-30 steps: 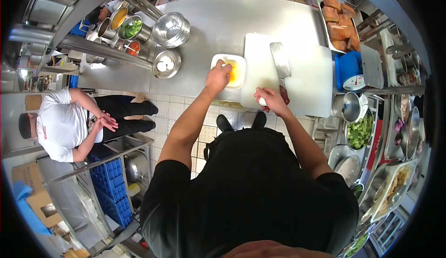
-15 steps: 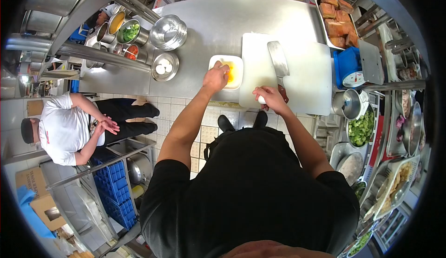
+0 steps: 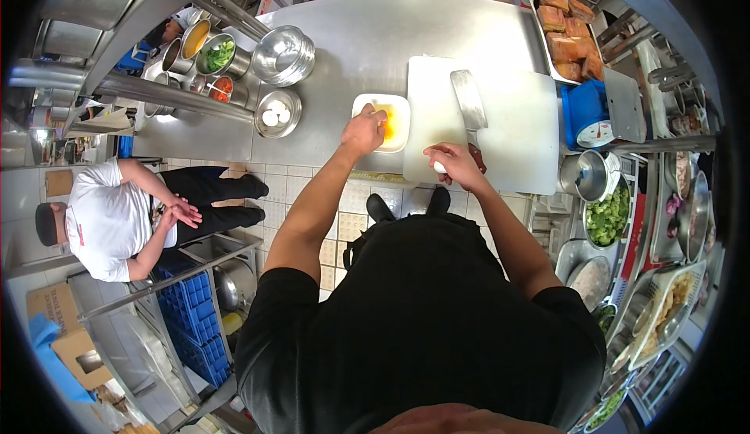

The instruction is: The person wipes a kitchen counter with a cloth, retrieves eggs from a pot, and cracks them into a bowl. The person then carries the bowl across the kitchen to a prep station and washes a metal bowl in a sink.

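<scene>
A square white dish with yellow egg in it stands on the steel counter. My left hand is closed over its left part, fingertips down in the dish; what the fingers hold is hidden. My right hand is closed around a white egg at the near edge of the white cutting board. Just beyond this hand lies a cleaver, blade pointing away, its dark handle partly behind the fingers. Several white eggs sit in a steel bowl to the left.
Stacked steel bowls and pots of food stand at the left. A tray of browned meat blocks and a blue scale are at the right. A person in white stands at the left with hands together.
The view has shifted slightly since the first frame. Both hands keep nearly the same places, the left at the dish and the right around the egg.
</scene>
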`<state>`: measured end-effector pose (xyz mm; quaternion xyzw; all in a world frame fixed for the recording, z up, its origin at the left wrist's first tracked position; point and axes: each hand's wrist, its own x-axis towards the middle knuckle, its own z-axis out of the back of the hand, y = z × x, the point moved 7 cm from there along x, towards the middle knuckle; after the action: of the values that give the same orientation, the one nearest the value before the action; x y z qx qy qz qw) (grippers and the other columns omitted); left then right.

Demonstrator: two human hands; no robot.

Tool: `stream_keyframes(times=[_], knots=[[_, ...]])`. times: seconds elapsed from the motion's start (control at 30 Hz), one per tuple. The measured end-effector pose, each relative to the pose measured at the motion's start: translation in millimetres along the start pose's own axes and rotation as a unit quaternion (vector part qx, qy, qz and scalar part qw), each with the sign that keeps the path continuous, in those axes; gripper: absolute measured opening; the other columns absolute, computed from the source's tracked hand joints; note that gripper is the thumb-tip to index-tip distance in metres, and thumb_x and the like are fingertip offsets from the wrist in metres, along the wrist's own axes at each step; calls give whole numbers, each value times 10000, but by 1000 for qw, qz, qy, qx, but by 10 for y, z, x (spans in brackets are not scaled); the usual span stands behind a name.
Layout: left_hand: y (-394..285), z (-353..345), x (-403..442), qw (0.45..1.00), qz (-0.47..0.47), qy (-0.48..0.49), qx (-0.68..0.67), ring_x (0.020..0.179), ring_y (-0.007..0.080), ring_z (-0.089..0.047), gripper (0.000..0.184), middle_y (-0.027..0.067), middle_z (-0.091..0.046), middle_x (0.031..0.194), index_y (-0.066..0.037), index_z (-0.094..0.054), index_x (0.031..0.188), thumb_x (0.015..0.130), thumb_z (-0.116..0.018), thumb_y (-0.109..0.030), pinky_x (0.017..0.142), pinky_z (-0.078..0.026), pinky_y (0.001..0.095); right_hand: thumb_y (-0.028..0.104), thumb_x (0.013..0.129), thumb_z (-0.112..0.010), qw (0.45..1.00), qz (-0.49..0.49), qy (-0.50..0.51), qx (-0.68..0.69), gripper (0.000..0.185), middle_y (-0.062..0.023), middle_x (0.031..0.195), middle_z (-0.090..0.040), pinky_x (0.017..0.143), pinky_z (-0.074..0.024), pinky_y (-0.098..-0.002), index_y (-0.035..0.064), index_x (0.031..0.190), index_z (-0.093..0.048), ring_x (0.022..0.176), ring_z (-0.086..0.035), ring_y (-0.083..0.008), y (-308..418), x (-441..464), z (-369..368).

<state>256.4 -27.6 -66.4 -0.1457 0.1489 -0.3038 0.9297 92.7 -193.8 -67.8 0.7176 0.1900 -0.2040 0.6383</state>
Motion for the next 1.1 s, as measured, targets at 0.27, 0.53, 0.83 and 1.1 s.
stream_keyframes(times=[0.27,0.53,0.83,1.1], knots=[[-73,23,14,998,3,49,26,992,392,-602,371,179,-461,1277,-162,-544,1174,803,-555,-174,862,-518,451,285,890,-615,1000,-2,8,17,333,-26,790,-598,410,-393,-237,28,1100,-636,498,-521,-79,-9,6,-6],[-277,383,-60,991,-89,-30,98,1019,375,-589,437,161,-460,1282,-166,-513,1203,776,-595,-207,850,-521,447,195,892,-555,1000,3,5,13,271,-5,776,-605,412,-395,-225,45,1101,-641,496,-528,-81,45,-29,-5],[-635,1675,-327,963,-136,-234,8,936,339,-609,439,131,-485,1211,-160,-550,1131,700,-629,-191,714,-538,442,215,891,-562,999,9,-9,34,280,-8,801,-604,406,-393,-230,46,1104,-627,506,-528,-89,113,-33,1],[-346,226,-157,992,-80,-99,-19,955,362,-595,402,142,-470,1235,-122,-515,1158,764,-596,-138,770,-525,458,194,897,-561,1000,9,-18,22,265,-15,846,-601,418,-397,-227,50,1112,-617,536,-537,-92,138,-30,-123]])
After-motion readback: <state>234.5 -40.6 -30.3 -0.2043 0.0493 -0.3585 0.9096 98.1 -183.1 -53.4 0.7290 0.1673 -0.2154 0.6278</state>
